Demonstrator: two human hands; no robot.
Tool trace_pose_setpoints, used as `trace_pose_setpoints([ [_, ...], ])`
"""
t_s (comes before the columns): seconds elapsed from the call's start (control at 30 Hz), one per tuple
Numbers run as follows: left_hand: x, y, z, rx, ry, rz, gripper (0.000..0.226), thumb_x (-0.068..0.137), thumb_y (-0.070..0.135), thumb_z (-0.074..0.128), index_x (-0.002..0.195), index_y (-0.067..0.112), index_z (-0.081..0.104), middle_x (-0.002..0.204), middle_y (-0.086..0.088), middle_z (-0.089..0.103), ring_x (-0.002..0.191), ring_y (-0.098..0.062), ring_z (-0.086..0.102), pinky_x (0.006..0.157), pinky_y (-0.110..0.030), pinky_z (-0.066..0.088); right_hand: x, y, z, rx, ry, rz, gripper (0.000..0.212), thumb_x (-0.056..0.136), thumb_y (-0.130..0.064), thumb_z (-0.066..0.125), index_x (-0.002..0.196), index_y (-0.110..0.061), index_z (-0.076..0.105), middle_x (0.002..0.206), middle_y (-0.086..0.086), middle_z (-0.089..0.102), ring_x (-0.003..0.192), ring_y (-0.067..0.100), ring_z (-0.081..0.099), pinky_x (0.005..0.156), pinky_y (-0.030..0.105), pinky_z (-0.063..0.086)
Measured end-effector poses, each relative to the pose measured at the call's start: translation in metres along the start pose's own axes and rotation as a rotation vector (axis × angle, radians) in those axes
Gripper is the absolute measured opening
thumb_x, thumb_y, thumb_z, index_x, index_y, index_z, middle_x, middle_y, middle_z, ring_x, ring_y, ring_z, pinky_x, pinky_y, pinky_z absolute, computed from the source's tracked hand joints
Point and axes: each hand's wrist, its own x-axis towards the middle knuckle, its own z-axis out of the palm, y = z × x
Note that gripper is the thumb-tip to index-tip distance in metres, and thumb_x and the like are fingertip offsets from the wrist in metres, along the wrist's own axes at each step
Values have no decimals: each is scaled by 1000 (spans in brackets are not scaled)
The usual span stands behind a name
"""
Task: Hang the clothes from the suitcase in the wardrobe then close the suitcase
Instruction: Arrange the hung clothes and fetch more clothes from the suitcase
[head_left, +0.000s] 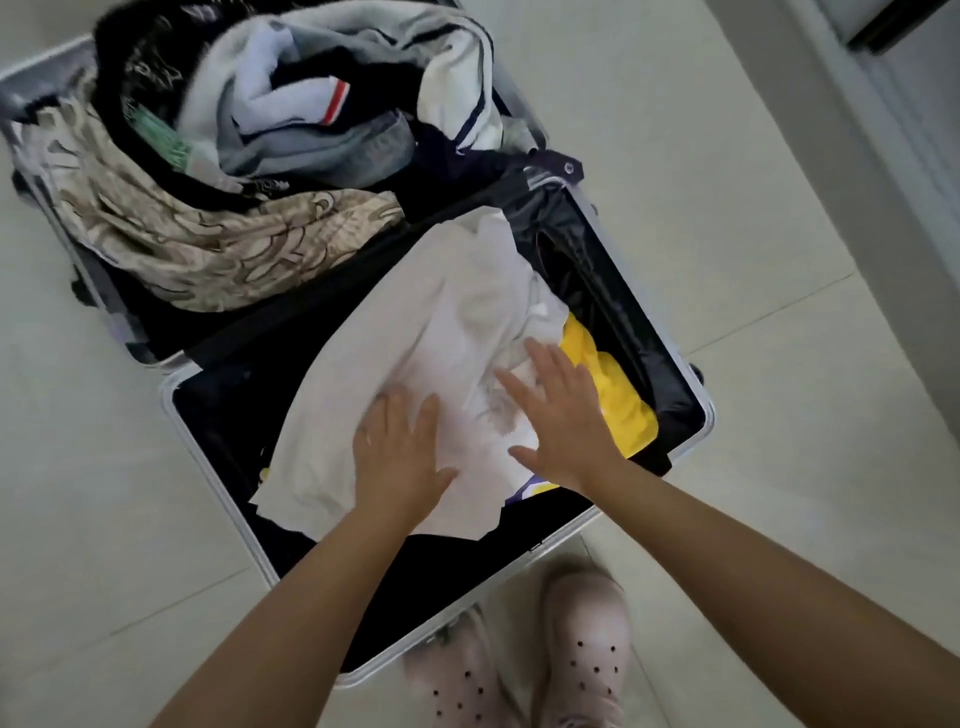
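- We see the white garment (415, 364) lying crumpled in the near half of the open suitcase (698, 415), on top of a yellow piece (608, 384).
- Our left hand (400, 457) lies flat on it, fingers straight, gripping nothing; our right hand (561, 415) also rests open on the cloth, beside the yellow piece.
- The far half holds a heap of clothes (291, 130), a patterned beige cloth (208, 244) spilling toward the hinge.
- We judge the step to be picking up the white garment; the wardrobe is not in view.
- Next, both hands need to gather the cloth and lift it free without dragging the yellow piece along.
- The suitcase sits on the tiled floor (779, 208), near our pale shoes (582, 649).
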Motion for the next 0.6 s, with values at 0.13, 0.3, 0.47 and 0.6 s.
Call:
trace_pose_setpoints([
  [0.13, 30, -16, 36, 5, 56, 13, 122, 11, 40, 90, 118, 5, 45, 105, -22, 63, 94, -39, 61, 62, -43, 54, 22, 3, 25, -53, 40, -96, 94, 25, -42, 86, 110, -28, 51, 120, 15, 59, 110, 35, 50, 75, 45, 52],
  [0.3, 40, -33, 26, -53, 167, 171, 47, 52, 17, 85, 86, 0, 58, 79, -14, 63, 74, -35, 64, 41, -34, 49, 37, 4, 20, 171, 218, -130, 25, 41, -19, 67, 64, -11, 63, 60, 5, 56, 63, 26, 52, 48, 23, 32],
  [0.47, 19, -22, -6, -444, 164, -27, 21, 95, 15, 42, 90, 3, 58, 84, -11, 60, 86, -32, 54, 67, -32, 36, 12, 3, -24, 557, 124, 93, 36, 70, -22, 41, 84, 1, 64, 71, 12, 60, 68, 26, 56, 54, 28, 34],
  [0.6, -21, 0, -45, -594, 113, -53, 17, 99, 18, 34, 84, 11, 39, 59, 2, 38, 66, -25, 43, 57, -31, 20, -23, 2, -82, 810, 45, 188, 38, 71, -16, 38, 94, 2, 62, 59, -13, 42, 59, -6, 47, 54, 14, 33],
])
